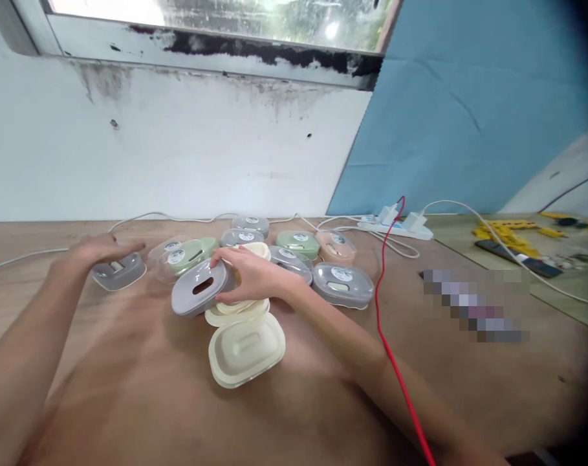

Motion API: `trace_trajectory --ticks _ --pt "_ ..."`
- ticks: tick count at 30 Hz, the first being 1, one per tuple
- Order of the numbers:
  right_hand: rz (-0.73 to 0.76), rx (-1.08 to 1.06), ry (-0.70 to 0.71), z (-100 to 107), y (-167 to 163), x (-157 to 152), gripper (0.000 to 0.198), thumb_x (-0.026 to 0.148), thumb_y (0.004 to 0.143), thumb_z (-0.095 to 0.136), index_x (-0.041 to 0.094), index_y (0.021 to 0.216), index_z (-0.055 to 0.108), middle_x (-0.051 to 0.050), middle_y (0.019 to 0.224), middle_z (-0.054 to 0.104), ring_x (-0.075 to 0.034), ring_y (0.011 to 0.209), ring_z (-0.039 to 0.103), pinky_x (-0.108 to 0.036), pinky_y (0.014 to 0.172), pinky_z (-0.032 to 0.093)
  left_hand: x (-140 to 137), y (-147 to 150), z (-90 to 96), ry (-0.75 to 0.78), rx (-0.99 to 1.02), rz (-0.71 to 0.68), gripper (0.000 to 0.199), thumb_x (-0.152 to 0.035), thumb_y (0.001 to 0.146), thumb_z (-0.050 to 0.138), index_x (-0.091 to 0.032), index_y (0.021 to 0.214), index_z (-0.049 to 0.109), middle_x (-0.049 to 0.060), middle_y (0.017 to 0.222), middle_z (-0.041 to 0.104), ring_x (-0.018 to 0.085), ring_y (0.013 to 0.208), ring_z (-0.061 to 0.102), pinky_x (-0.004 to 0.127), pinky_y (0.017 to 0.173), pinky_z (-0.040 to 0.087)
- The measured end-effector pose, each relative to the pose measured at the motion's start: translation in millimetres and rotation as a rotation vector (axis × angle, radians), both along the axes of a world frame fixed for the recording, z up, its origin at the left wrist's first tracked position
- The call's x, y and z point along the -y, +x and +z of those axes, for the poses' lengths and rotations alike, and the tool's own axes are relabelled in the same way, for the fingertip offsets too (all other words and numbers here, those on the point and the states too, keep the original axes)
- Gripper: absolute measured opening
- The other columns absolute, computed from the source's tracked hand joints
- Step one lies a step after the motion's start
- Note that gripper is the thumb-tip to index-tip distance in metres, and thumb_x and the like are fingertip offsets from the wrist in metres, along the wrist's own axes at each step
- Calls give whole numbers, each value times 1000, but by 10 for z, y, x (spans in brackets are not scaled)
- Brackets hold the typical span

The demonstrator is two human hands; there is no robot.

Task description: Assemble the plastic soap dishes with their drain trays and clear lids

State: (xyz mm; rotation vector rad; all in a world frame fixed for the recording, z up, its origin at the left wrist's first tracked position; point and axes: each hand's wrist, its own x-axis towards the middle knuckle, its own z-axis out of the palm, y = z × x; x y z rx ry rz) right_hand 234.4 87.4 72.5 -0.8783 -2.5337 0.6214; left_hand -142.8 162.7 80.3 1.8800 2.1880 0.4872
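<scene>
My right hand (250, 273) grips a grey oval soap box (187, 294) with a slot in its face, thumb and fingers on its right end. The box is tilted above the table, in front of a green box with a clear lid (180, 257). Under and below this hand lie cream trays; the nearest cream tray (248, 349) shows its hollow with a raised middle. At the left, my left hand (99, 249) rests over another grey box with a clear lid (121, 275). One digit stretches out to the right; its other fingers are mostly hidden.
More lidded boxes stand behind and right, among them a pink box (337, 247) and a grey box (345, 285). A red cable (383, 336) crosses the table on the right. A white power strip (414, 230) lies by the wall, yellow parts (507, 236) beyond it.
</scene>
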Motion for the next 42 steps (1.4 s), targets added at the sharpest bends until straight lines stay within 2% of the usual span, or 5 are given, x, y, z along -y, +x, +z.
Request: trace_trajectory --ticks 4,14,25,35,42 --pt "3 -51 82 -115 -45 -31 44 30 87 84 26 123 59 -9 139 67 -30 139 59 -63 132 17 42 26 -35 -137 -108 176 80 -76 65 74 -9 109 64 19 93 72 46 96 70 39 67 50" --pt "-59 -280 109 53 -1 -33 38 51 99 75 26 126 65 -9 140 71 -29 140 60 -59 130 31 182 327 348 37 -102 192 99 -70 66 74 -22 151 58 19 128 69 46 114 64 39 73 52" --pt "-90 -858 -535 181 -21 -8 74 63 90 77 33 148 43 -4 130 74 -26 116 74 -43 96 67 707 1769 368 309 1115 -773 83 -41 66 87 -33 143 57 8 144 62 33 122 65 34 82 61" --pt "-113 -814 -721 207 152 -117 122 40 72 98 36 164 18 -1 114 79 -25 102 78 -46 98 66 599 1674 211 248 986 -800 83 -38 70 95 -37 145 59 8 139 62 28 115 67 35 90 63" --pt "-3 -634 -634 300 316 -183 79 46 77 92 32 145 55 -3 112 80 -27 111 76 -47 104 62 622 1605 324 182 1017 -800 82 -38 69 91 -32 146 61 7 125 70 25 95 70 36 80 63"
